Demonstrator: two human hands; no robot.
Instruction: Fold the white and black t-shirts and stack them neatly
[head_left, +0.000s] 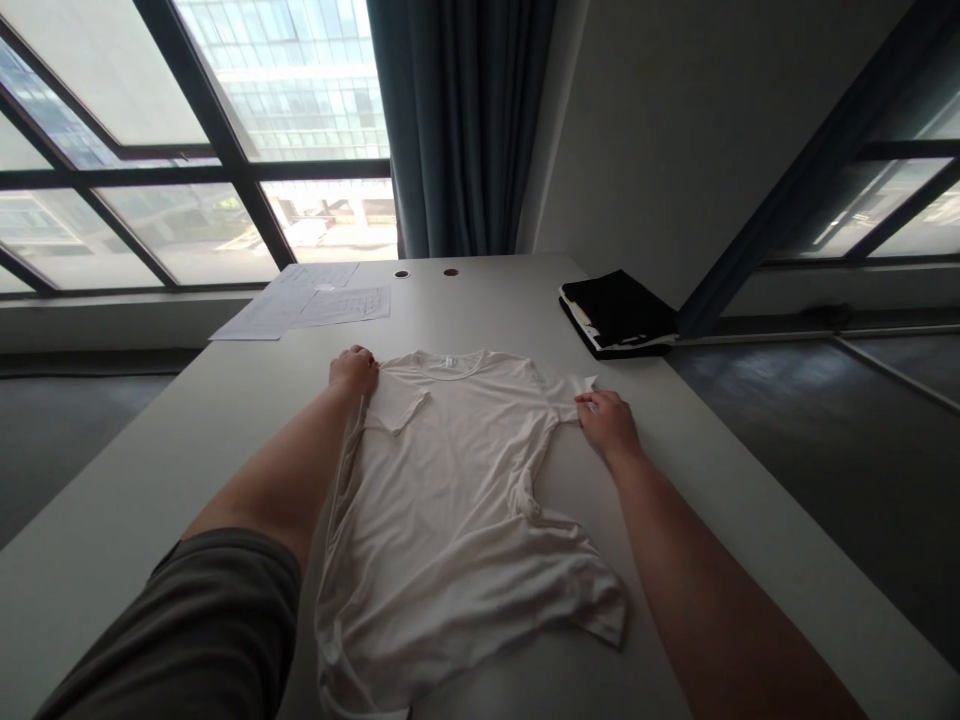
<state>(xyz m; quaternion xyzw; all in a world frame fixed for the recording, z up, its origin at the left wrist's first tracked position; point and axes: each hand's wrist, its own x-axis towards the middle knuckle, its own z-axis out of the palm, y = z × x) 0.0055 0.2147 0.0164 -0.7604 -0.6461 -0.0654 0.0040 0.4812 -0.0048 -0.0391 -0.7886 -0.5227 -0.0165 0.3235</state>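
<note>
A white short-sleeved T-shirt [457,480] lies on the table with its round neckline away from me. Its left sleeve is folded inward across the front, while the right one stretches out to the side. My left hand [355,370] is closed at the left shoulder edge, its fingertips partly hidden. At the right sleeve's end, my right hand [607,418] pinches the fabric between thumb and fingers. Creases run over the body of the shirt, and the lower right hem is bunched and flares outward.
The white table [480,310] has two round cable holes near its far edge. Printed sheets of paper [300,300] lie at the far left. A black folder [621,312] with papers inside sits at the far right. Beyond are windows and a dark curtain [461,130].
</note>
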